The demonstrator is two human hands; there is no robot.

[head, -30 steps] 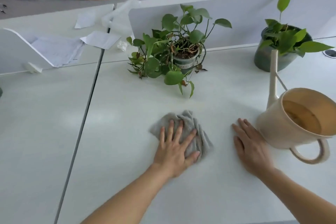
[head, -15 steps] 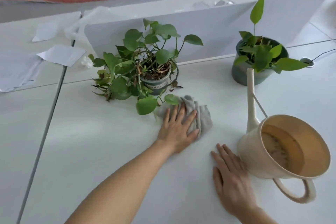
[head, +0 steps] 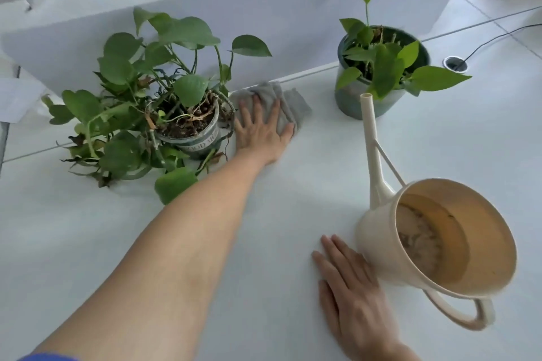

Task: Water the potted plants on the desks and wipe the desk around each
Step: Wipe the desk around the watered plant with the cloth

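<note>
Beside pothos pot (head: 192, 133) — left hand (head: 261, 133) flat on cloth (head: 289, 102)

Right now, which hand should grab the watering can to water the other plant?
The right hand. It lies flat on the desk, empty, right beside the watering can. The left hand is busy pressing the grey cloth.

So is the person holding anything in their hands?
Nothing is gripped. The left hand presses flat on the middle of the grey cloth; the right hand lies flat on the desk beside the watering can.
</note>
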